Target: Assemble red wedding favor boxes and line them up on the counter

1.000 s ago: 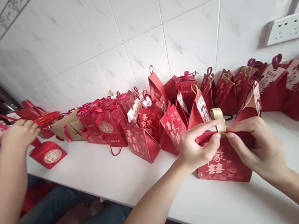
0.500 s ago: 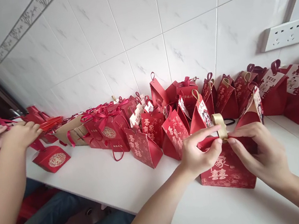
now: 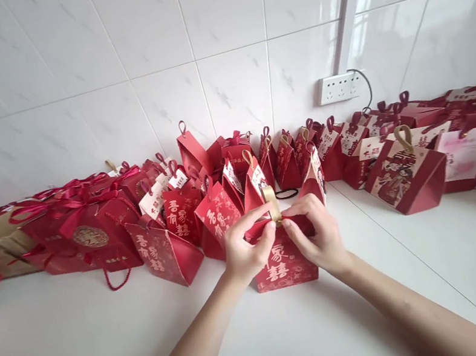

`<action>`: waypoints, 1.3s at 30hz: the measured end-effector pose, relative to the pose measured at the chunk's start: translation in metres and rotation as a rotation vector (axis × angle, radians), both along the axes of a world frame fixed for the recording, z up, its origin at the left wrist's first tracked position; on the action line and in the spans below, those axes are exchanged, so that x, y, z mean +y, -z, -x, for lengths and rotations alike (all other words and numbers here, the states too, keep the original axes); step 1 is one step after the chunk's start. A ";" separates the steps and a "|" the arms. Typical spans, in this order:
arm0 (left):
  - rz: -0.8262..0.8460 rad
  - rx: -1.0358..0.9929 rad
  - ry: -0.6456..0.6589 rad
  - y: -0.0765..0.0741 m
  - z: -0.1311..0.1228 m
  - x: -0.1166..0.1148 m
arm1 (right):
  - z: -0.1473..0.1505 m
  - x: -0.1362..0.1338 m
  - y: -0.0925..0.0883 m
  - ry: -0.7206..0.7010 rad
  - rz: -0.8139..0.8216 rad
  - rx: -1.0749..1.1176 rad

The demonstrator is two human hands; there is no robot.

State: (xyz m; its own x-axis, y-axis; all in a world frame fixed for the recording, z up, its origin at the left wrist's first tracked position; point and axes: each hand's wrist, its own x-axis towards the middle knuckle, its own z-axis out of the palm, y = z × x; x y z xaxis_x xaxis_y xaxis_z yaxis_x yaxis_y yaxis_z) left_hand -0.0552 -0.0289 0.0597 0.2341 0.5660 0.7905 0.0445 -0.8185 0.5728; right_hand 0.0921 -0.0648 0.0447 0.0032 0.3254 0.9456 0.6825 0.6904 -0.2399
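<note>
A red gift box with pale lettering stands upright on the white table, in the middle of the head view. From its top rises a gold ribbon loop. My left hand pinches the foot of the loop at the box's top edge between thumb and fingers. Opposite it, my right hand pinches the same spot from the right side. The thumbs nearly meet. My fingers hide the box's upper corners and the exact hold on the ribbon.
Behind my hands, many red gift boxes line the tiled wall. A box with a gold loop stands at right, a lettered box at left. A black band lies behind the box. A power strip is on the wall.
The view has swung right, so the co-worker's hands have left it and more boxes show at right. Both my hands keep their pinch at the loop's foot.
</note>
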 end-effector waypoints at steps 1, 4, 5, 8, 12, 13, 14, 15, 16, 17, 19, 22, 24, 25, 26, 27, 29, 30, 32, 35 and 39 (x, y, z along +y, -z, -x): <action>-0.004 0.000 -0.007 0.000 0.000 0.000 | 0.000 0.000 0.000 -0.004 -0.002 0.003; -0.013 0.004 -0.029 0.000 0.000 0.001 | 0.001 0.002 0.001 -0.010 -0.003 0.011; -0.013 0.006 -0.035 0.000 0.000 0.001 | 0.001 0.002 0.001 -0.009 -0.005 0.014; 0.000 0.007 -0.037 0.000 0.000 0.002 | 0.000 0.003 0.002 -0.010 -0.011 0.019; 0.011 0.010 -0.008 -0.001 0.000 0.001 | 0.000 0.003 0.001 -0.017 -0.020 0.013; 0.013 0.014 -0.006 -0.001 0.000 0.001 | 0.000 0.003 0.001 -0.018 -0.022 0.011; 0.016 0.016 -0.008 -0.001 0.000 0.001 | 0.000 0.003 0.000 -0.018 -0.022 0.009; 0.024 0.018 -0.014 -0.001 -0.001 0.000 | 0.000 0.003 0.000 -0.017 -0.020 0.010; 0.033 0.018 -0.020 -0.002 -0.001 0.000 | 0.000 0.003 0.000 -0.017 -0.017 0.009; 0.042 0.017 -0.024 -0.002 -0.001 0.000 | 0.000 0.003 0.000 -0.019 -0.014 0.009; 0.052 0.011 -0.025 -0.002 -0.001 0.000 | 0.000 0.002 -0.001 -0.026 -0.001 0.011; 0.055 0.006 -0.020 -0.002 -0.001 0.000 | 0.000 0.001 -0.002 -0.033 0.022 0.022; 0.062 0.010 -0.023 -0.002 -0.001 0.000 | 0.000 0.001 -0.002 -0.036 0.024 0.027; 0.066 0.010 -0.026 -0.001 -0.001 0.000 | 0.000 0.001 -0.002 -0.040 0.022 0.029; 0.071 0.008 -0.027 -0.001 -0.001 0.001 | 0.000 0.001 -0.003 -0.045 0.021 0.030; 0.079 0.006 -0.027 -0.001 -0.001 0.001 | 0.001 0.001 -0.003 -0.051 0.022 0.032; 0.098 -0.004 -0.022 0.000 -0.001 0.001 | 0.001 0.001 -0.003 -0.058 0.023 0.035; 0.112 -0.009 -0.018 0.000 -0.001 0.001 | 0.001 0.002 -0.003 -0.060 0.024 0.036; 0.150 -0.011 -0.017 0.000 -0.001 0.002 | 0.001 0.002 -0.002 -0.064 0.030 0.039; 0.203 -0.005 -0.021 -0.001 -0.002 0.001 | 0.001 0.003 -0.002 -0.073 0.038 0.043; 0.213 -0.007 -0.020 -0.002 -0.001 0.000 | 0.000 0.002 -0.002 -0.079 0.034 0.044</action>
